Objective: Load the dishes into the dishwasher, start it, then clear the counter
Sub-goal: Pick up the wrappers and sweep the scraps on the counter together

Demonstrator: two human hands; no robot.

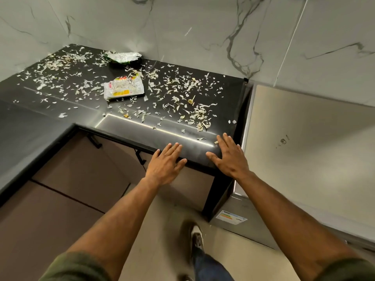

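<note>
A black L-shaped counter (pixel 50 122) fills the upper left, strewn with several pale peel scraps (pixel 188 94). A crumpled white and yellow wrapper (pixel 123 88) lies near its middle. A green and silver wrapper (pixel 123 57) sits at the back by the wall. My left hand (pixel 165 163) lies flat with straight fingers on the counter's front edge. My right hand (pixel 230 156) rests flat with spread fingers on the front right corner. Both hold nothing. No dishes or dishwasher show.
A steel appliance (pixel 304 142) with a label (pixel 231 217) stands right of the counter. Brown cabinet doors (pixel 81 173) with black handles sit below. Marble wall tiles rise behind. My shoe (pixel 196 238) is on the beige floor.
</note>
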